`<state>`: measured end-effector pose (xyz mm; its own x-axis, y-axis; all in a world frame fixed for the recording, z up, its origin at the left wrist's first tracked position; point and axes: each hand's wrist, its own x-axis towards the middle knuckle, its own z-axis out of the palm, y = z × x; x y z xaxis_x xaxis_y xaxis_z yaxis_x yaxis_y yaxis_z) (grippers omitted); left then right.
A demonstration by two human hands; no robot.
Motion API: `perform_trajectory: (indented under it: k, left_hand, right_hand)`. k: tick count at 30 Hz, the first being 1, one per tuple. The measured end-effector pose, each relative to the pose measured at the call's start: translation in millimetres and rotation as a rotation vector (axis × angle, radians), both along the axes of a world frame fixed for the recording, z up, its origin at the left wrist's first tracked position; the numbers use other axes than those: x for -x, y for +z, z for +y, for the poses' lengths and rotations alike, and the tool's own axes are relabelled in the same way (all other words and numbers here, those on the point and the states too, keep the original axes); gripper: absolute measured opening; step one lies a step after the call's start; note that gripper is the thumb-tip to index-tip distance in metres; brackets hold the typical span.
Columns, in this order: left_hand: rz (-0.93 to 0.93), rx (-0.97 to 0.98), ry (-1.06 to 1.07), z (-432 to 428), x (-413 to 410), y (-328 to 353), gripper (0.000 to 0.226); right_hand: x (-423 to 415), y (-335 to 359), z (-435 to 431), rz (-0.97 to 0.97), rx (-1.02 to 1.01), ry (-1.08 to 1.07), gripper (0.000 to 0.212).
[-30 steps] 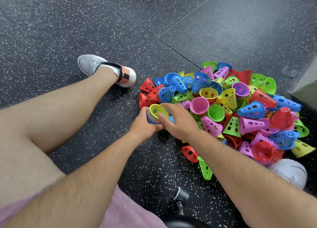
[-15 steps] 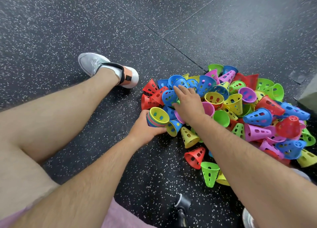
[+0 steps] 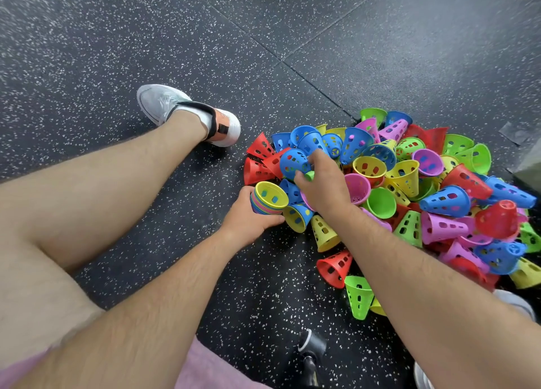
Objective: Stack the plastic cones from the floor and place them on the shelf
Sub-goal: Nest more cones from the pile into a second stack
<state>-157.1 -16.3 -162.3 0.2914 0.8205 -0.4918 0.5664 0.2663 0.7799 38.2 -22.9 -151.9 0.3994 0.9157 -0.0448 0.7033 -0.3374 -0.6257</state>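
On the floor [image 3: 117, 37], left grip [image 3: 248, 219] around the cone stack [image 3: 268, 198], right grip [image 3: 319, 183] around a blue cone [image 3: 294, 160].

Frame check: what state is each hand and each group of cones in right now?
Pile of loose plastic cones: heaped on the floor, unstacked.
Nested stack of coloured plastic cones: tilted, yellow one on top, gripped by left hand.
Blue perforated plastic cone: at the pile's edge, pinched by right hand.
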Motion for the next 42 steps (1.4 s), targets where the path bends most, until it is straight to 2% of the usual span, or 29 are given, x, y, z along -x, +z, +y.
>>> perform_trajectory:
  k: [4,10,15,17,20,22,24,26,29,32,34,36,39,42]
  left_hand:
    - [0.040,-0.002,0.029,2,-1,1,0.070]
    - [0.048,-0.021,0.068,1,-6,13,0.067]
    - [0.067,-0.039,0.008,-9,-8,20,0.068]
    - [0.061,-0.033,-0.022,-14,-10,24,0.078]
    - [0.040,-0.030,-0.021,-18,-14,29,0.094]
    - [0.064,-0.046,-0.041,-20,-16,31,0.089]
    - [0.078,-0.064,-0.055,-22,-18,31,0.079]
    - [0.057,-0.061,-0.058,-23,-20,30,0.073]
    - [0.029,-0.050,-0.056,-25,-20,28,0.078]
    - [0.040,-0.036,-0.072,-26,-16,25,0.075]
    - [0.053,-0.020,-0.090,-28,-14,25,0.075]
    - [0.047,-0.018,-0.094,-29,-13,23,0.078]
    - [0.062,-0.036,-0.094,-30,-11,19,0.076]
    - [0.073,-0.039,-0.101,-30,-10,17,0.075]
  right_hand:
    - [-3,18,-7,0.216,-0.093,-0.083,0.027]
    - [2,30,-26,0.348,-0.154,0.055,0.035]
    - [5,32,-46,0.346,-0.172,0.163,0.036]
    - [5,32,-52,0.336,-0.161,0.231,0.034]
    - [6,36,-56,0.349,-0.156,0.219,0.024]
    - [5,36,-57,0.352,-0.170,0.161,0.014]
    - [3,34,-57,0.353,-0.172,0.113,0.017]
    - [2,35,-60,0.399,-0.122,0.095,0.024]
    - [1,37,-63,0.454,-0.039,0.081,0.037]
    - [1,38,-62,0.481,0.020,0.100,0.017]
    - [0,40,-61,0.508,-0.006,0.080,0.008]
    - [-3,42,-60,0.526,-0.062,0.023,0.010]
    - [-5,38,-59,0.437,-0.187,-0.030,0.009]
    - [0,28,-60,0.358,-0.227,0.010,0.005]
